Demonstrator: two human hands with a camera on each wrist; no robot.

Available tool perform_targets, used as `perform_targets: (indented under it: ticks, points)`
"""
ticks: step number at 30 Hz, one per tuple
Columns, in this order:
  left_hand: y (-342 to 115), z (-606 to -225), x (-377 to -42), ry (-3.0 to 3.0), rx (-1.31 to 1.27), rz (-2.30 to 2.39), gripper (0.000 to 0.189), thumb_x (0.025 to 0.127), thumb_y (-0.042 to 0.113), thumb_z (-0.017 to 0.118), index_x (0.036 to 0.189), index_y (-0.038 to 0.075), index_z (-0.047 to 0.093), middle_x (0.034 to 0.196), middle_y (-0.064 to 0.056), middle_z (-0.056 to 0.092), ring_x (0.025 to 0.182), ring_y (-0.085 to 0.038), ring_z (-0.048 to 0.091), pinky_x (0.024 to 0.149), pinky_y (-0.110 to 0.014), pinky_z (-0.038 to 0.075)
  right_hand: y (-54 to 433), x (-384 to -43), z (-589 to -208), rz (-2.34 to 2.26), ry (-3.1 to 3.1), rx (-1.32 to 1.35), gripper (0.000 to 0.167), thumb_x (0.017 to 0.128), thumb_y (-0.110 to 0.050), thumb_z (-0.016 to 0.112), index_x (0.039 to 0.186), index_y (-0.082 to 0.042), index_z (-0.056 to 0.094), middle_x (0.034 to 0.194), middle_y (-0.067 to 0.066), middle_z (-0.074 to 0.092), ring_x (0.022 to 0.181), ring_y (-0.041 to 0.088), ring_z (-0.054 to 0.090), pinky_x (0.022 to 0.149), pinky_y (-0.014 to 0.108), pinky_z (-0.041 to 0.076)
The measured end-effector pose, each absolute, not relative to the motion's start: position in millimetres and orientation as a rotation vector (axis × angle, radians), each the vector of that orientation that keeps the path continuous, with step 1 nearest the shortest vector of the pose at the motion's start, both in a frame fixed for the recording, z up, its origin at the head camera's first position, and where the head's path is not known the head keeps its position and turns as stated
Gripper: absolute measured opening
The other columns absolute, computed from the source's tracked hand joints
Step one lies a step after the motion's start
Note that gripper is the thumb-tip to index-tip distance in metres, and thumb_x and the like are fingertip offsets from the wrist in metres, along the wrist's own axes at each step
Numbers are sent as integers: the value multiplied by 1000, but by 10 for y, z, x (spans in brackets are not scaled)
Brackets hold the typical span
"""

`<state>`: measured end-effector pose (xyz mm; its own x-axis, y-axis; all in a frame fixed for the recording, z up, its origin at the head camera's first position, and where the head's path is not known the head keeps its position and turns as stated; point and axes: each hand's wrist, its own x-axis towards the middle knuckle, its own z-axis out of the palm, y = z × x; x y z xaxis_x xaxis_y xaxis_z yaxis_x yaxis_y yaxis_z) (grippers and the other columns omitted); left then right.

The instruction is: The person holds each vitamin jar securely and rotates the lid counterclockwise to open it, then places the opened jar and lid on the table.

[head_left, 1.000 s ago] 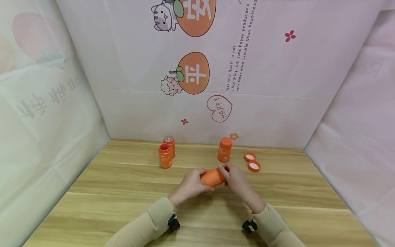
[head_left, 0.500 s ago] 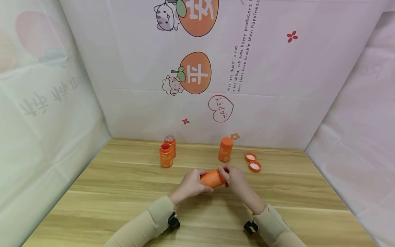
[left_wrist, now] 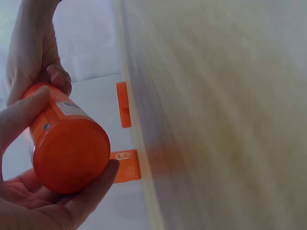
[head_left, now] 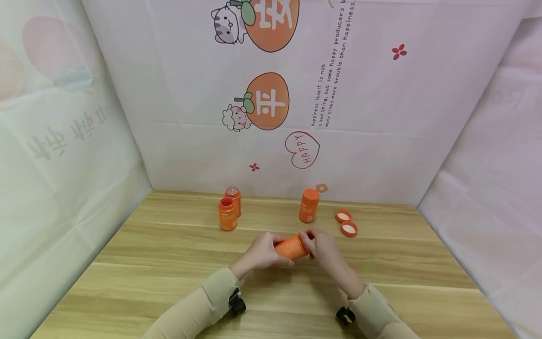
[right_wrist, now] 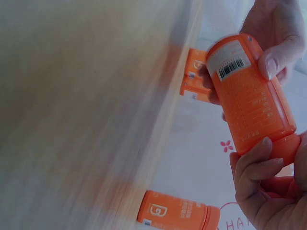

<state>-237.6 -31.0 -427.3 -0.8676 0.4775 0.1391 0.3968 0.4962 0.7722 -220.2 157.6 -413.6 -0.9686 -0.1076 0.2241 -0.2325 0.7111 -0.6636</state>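
Above the table's middle, my left hand (head_left: 263, 252) grips the body of an orange pill bottle (head_left: 292, 248), which lies tilted with its capped end to the right. My right hand (head_left: 323, 249) curls its fingers round the orange cap (right_wrist: 286, 149) at that end. In the right wrist view the cap sits on the bottle, and a barcode label shows near the base. The left wrist view looks at the bottle's round base (left_wrist: 72, 155), with left thumb and fingers on either side of it. Part of the cap is hidden by the right fingers.
Behind the hands stands an upright capped orange bottle (head_left: 309, 206). Two loose orange caps (head_left: 348, 229) lie to its right, white insides up. Back left are an uncapped bottle (head_left: 227, 215) and another (head_left: 233, 192) with a silvery top. A printed white sheet (head_left: 360, 155) rises behind the wooden table (head_left: 169, 263).
Both hands keep their hold on the bottle and its cap. The right hand has turned slightly at the cap, and the bottle has shifted only a little.
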Motion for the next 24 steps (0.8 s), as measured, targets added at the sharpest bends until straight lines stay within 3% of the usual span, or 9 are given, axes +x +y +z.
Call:
perform_targets:
  ticks: [4, 24]
  points:
    - [-326, -4274, -2381, 2568, 751, 1361, 45, 63, 24, 87, 104, 14, 73, 89, 5, 70, 75, -8, 56, 69, -25, 46, 1576, -2193, -4141, 1093, -2704, 325, 21, 95, -26, 56, 92, -7, 66, 77, 4, 62, 46, 9, 50, 43, 23, 43]
    - [-372, -4241, -2406, 2479, 731, 1388, 44, 64, 28, 85, 104, 16, 72, 89, 8, 69, 77, -10, 58, 70, -29, 47, 1693, -2222, -4224, 1105, -2575, 647, 18, 97, -25, 54, 103, -10, 60, 92, 6, 61, 57, 4, 53, 50, 20, 47]
